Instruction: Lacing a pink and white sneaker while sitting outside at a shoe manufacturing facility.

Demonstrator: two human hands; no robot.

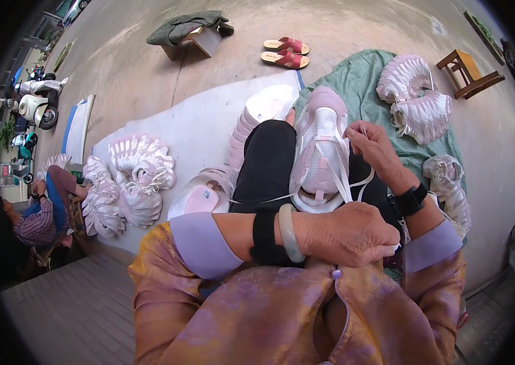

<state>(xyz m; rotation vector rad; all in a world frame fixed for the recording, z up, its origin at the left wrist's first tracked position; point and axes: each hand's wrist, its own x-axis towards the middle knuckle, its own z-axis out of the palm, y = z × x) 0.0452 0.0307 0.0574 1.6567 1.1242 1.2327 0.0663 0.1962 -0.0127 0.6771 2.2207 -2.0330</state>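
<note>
A pink and white sneaker [324, 112] lies on my lap, toe pointing away, with a white shoelace [344, 182] partly threaded and its loose strands trailing beside the tongue. My right hand [374, 149], a black watch on its wrist, pinches the lace at the shoe's right side; a thin pale tip sticks up from the fingers. Across my lap reaches my left hand [355, 234], closed in a fist near the heel, with a bit of white lace at its fingertips. A pale bangle [291, 234] circles that wrist. Fingers of the left hand are mostly hidden.
Nested shoe uppers [142, 164] lie in curved stacks on a white sheet [199, 109] at left; another stack [414, 97] rests on green cloth [361, 76]. Ahead are red slippers [286, 59] and a stool [193, 45]; a wooden stool [467, 73] stands right. Another person [35, 228] sits at left.
</note>
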